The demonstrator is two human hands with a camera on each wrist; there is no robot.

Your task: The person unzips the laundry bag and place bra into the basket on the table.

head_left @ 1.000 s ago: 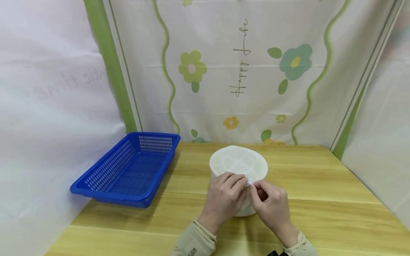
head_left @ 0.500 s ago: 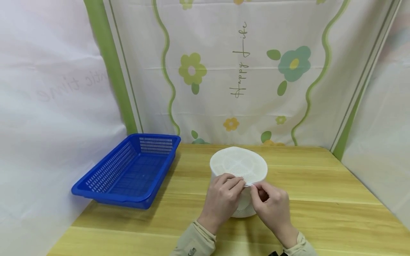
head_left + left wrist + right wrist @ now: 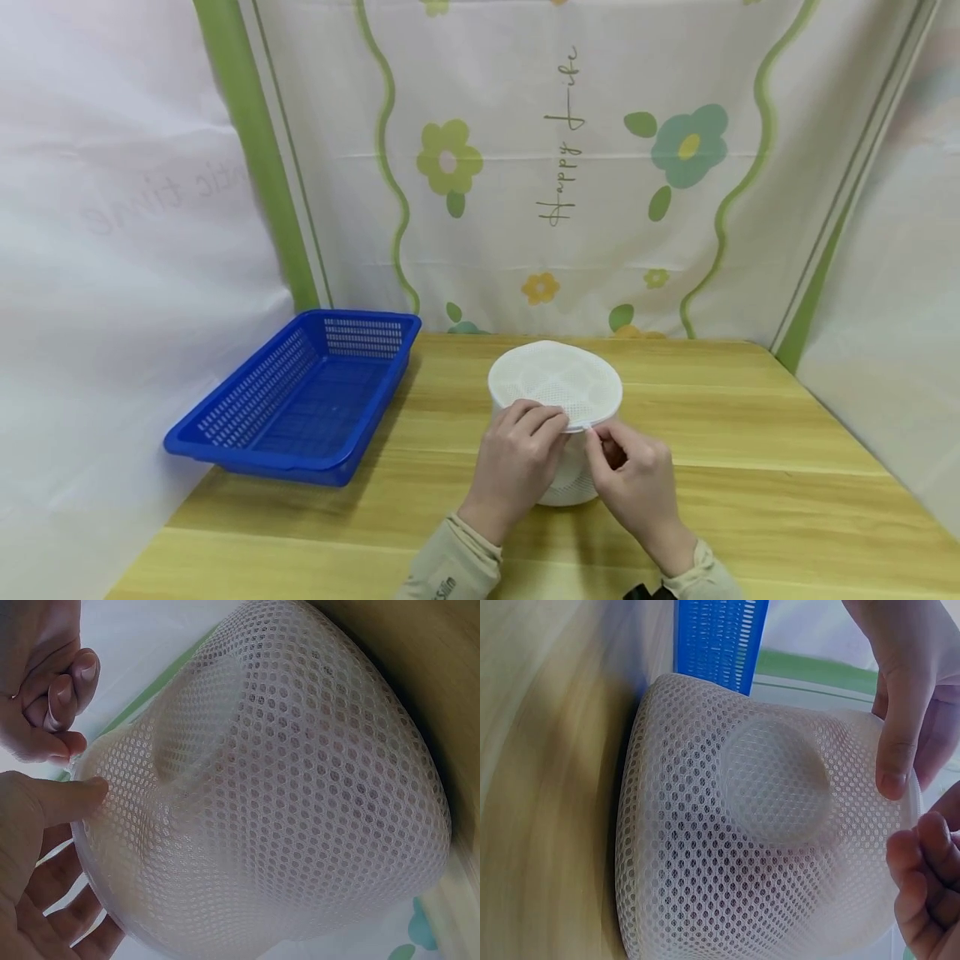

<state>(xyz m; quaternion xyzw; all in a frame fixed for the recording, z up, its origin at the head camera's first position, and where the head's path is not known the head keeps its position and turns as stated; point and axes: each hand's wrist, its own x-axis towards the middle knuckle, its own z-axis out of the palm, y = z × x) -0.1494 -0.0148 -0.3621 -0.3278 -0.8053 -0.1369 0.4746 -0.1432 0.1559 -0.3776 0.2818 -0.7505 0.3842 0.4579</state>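
Note:
A white mesh laundry bag (image 3: 555,379), round and stiff-walled, stands upright on the table with its flat top facing up. My left hand (image 3: 517,458) grips the near top rim, fingers over the top; in the left wrist view its thumb (image 3: 75,799) presses the mesh side. Just to the right, my right hand (image 3: 637,479) pinches a small white piece at the rim, seemingly a zipper pull, mostly covered by the fingertips. Curled right fingers (image 3: 922,862) show by the rim in the right wrist view. A paler round patch (image 3: 776,780) marks the bag's side.
At the left of the wooden table (image 3: 750,433) sits a blue plastic basket (image 3: 330,408) with slotted walls. A flowered white curtain (image 3: 495,167) hangs behind the table's far edge, and white sheets flank both sides.
My left fingertips have slid a little left along the rim, widening the gap to the right hand. My right hand stays nearly in place, still pinching at the rim.

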